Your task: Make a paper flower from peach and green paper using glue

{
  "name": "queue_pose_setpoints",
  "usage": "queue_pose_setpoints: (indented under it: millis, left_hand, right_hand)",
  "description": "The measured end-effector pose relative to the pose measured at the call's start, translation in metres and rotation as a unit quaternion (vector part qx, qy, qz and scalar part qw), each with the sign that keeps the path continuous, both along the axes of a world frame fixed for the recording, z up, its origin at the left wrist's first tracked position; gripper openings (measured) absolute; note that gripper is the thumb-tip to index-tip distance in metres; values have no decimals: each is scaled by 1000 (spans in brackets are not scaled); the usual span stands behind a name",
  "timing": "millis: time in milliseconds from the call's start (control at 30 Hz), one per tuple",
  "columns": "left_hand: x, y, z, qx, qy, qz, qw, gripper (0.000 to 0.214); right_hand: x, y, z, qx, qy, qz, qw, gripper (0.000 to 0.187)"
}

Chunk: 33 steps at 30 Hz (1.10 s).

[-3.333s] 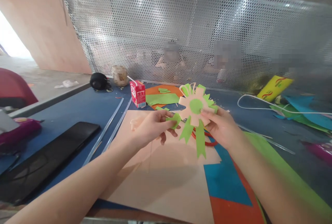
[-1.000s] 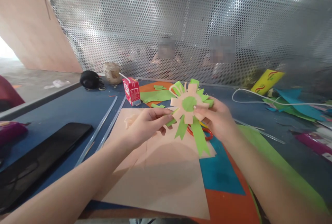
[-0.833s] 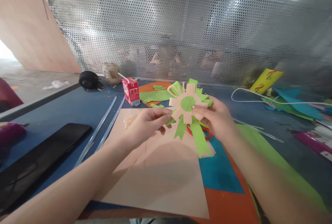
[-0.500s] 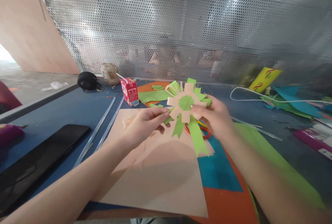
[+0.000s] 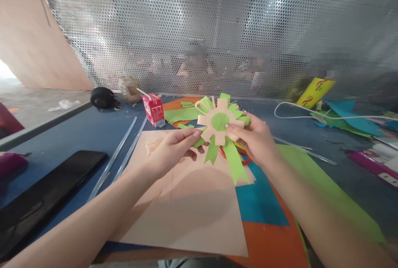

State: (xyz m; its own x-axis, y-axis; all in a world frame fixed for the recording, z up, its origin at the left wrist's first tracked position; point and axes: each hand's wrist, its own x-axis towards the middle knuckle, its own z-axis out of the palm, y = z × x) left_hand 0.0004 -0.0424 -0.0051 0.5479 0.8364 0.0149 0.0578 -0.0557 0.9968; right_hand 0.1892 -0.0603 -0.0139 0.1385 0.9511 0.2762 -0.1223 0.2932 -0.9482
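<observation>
Right hand [image 5: 256, 139], in the head view, pinches a paper rosette [image 5: 219, 122] by its right side, thumb on the front at the edge of the green centre, other fingers behind. Left hand [image 5: 174, 148] has thumb and forefinger closed on a green paper piece [image 5: 199, 142] at the rosette's lower left; whether the 2 are joined cannot be told. Raised over a beige sheet [image 5: 199, 218], the rosette turns its flat face to the camera. Its long axis runs from the loops and petals at the top to 2 notched green tails [image 5: 234, 161], pointing toward the wearer, the longer slanting right. Such paper should prove light, bendable and easily creased or torn, hardly slippery; the layered centre looks a firmer hold than loops or tails. Red-handled scissors [image 5: 248, 161] show partly behind.
</observation>
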Motion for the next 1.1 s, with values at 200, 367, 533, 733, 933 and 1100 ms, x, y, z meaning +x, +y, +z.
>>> queue_pose_setpoints:
  millis: [200,367,533,733,933,1100]
  left_hand:
    - [1,-3,3,2,9,19,1000,28]
    - [1,-3,4,17,16,19,1000,23]
    - [0,-2,3,17,27,30,999,24]
    - [-1,-2,3,4,18,48,999,29]
    - [0,5,-5,-29,-79,64,994,28]
    - [0,8,-9,-58,-133,61,988,30]
  right_hand:
    - [0,0,-1,7,3,3,1000,31]
    - [0,0,-2,11,-3,2,1000,31]
    - [0,1,-3,8,-7,2,1000,33]
    - [0,1,-2,5,-11,-8,1000,35]
    - [-2,1,-3,9,-7,4,1000,33]
    - [-1,3,-4,8,-25,3,1000,33]
